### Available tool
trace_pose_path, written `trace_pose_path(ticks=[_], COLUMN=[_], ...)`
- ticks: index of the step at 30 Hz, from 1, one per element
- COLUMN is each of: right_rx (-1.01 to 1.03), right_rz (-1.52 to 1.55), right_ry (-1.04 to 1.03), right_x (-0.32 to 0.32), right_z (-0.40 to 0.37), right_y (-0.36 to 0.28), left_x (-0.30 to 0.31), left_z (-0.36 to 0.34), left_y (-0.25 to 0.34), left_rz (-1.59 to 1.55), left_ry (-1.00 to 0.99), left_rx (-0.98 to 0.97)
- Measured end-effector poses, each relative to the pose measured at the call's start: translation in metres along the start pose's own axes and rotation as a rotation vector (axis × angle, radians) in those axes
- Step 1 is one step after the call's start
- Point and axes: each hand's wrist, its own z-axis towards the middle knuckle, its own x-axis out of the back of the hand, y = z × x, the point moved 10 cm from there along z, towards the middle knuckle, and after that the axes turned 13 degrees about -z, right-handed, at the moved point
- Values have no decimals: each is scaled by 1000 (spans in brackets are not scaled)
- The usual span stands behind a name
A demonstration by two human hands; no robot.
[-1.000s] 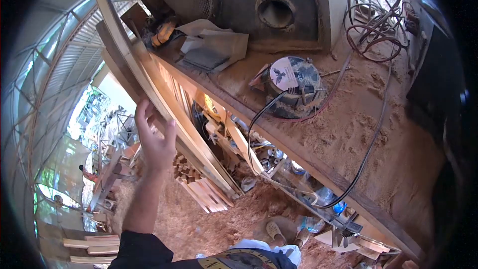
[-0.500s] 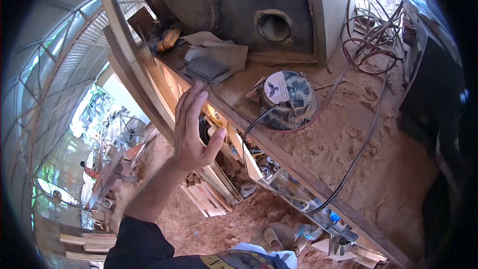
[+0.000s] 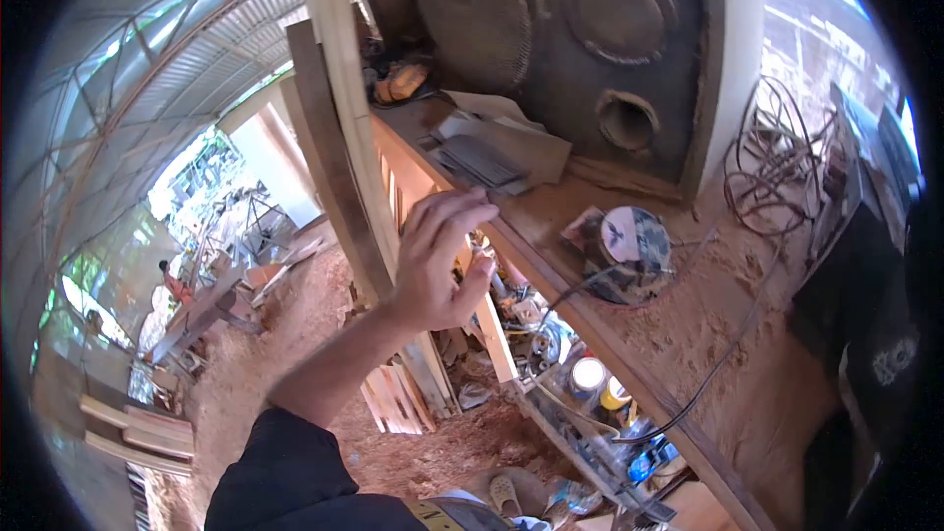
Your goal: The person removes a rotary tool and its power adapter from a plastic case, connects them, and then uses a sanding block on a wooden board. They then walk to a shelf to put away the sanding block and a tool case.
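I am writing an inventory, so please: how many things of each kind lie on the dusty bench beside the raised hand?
Speaker cabinet: 1
Round corded device: 1
Cable coil: 1
Paper stack: 1
Orange object: 1
Total: 5

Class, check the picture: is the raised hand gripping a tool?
No, the left hand is open, fingers loosely curled, with nothing in it, in front of the bench edge.
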Motion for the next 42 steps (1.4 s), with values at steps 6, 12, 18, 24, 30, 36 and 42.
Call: trace_pose_path(ticks=[6,12,18,24,30,36,42], right_rx=[38,57,83,104,133,129,111], right_rz=[24,42,43,34,32,18,2], right_ry=[-17,-25,-20,-24,-54,-74,-96], right_x=[-11,-13,-12,-10,-8,-2,0], right_z=[8,11,16,17,16,14,10], right_y=[-17,-27,-30,-30,-29,-17,-9], left_x=[3,7,8,22,43,2,-7], left_z=[-4,-6,-9,7,82,104,76], left_y=[-3,-2,-4,-19,-40,-69,-71], left_rz=[-72,-90,-95,-160,-23,169,159], left_ry=[57,78,119,124,179,-169,-189], left_rx=[78,68,69,178,127,269,287])
